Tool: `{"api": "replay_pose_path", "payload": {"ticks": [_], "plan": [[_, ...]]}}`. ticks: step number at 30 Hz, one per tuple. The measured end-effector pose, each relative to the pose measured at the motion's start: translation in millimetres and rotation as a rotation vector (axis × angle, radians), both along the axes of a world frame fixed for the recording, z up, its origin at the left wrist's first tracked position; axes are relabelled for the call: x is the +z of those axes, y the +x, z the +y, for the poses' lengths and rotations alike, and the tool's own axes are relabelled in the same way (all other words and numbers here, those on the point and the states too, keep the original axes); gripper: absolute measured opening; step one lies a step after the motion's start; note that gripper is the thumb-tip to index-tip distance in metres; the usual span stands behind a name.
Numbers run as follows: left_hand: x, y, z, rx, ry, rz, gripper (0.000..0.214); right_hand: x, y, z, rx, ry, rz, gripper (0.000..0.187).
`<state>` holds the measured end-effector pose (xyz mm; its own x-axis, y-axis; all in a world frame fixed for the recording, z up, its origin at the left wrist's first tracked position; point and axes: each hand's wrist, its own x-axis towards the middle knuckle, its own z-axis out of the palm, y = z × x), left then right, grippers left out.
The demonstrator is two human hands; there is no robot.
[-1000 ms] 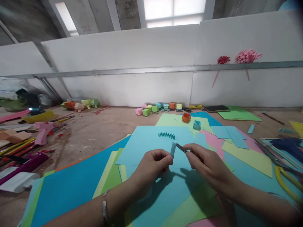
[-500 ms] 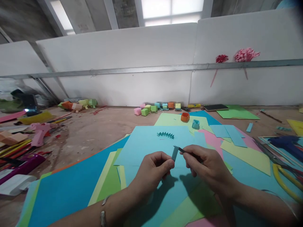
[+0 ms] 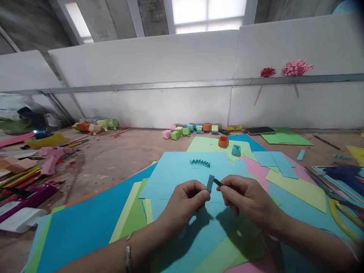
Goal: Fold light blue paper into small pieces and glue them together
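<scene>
My left hand (image 3: 187,200) pinches the lower end of a short blue paper strip (image 3: 210,182) between thumb and fingertips, with the strip's upper end sticking up. Closed around a thin dark tool (image 3: 217,182), my right hand (image 3: 247,197) points its tip leftward at the strip's right edge. Whether the tip touches the paper I cannot tell. The rest of the tool is hidden in the fingers. Just beyond the hands, a zigzag-folded teal paper strip (image 3: 200,163) lies on a light blue sheet (image 3: 173,170).
An orange paper box (image 3: 223,141) and a small blue one (image 3: 236,150) stand farther back. Several paper cubes (image 3: 186,131) line the wall. Yellow-handled scissors (image 3: 338,216) and a blue glue gun (image 3: 344,172) lie right; a pink glue gun (image 3: 51,158) lies left among pencils.
The dark tool's tip has shifted from across the top of the blue strip to beside its right edge. My left hand keeps its pinch. The view has shifted slightly.
</scene>
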<state>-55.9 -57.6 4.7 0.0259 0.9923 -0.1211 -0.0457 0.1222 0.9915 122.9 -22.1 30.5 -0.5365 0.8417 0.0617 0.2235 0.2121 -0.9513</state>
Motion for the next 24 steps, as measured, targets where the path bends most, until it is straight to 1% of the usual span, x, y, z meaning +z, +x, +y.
{"api": "replay_pose_path", "payload": {"ticks": [4, 6, 8, 11, 15, 21, 24], "plan": [[-0.9, -3, 1, -0.012, 0.036, 0.070, 0.023, -2.8, 2, -1, 0.006, -0.041, -0.006, 0.021], [0.8, -3, 1, -0.013, 0.076, 0.136, 0.022, -3.5, 3, -1, 0.000, -0.023, -0.015, 0.021], [2.4, -3, 1, 0.000, 0.128, 0.213, 0.020, -3.2, 5, 1, -0.008, 0.046, -0.040, 0.020], [3.4, -4, 0, 0.021, 0.194, 0.305, 0.018, -2.5, 7, 4, -0.017, 0.207, -0.086, 0.020], [3.6, -5, 0, 0.008, 0.226, 0.353, 0.017, -6.0, 9, 5, -0.053, 0.416, -0.106, 0.019], [5.8, -3, -1, -0.003, 0.237, 0.349, 0.016, -11.1, 10, 2, -0.079, 0.527, -0.092, 0.020], [5.7, -2, -1, 0.011, 0.267, 0.363, 0.016, -8.2, 9, 1, -0.085, 0.502, -0.035, 0.018]]}}
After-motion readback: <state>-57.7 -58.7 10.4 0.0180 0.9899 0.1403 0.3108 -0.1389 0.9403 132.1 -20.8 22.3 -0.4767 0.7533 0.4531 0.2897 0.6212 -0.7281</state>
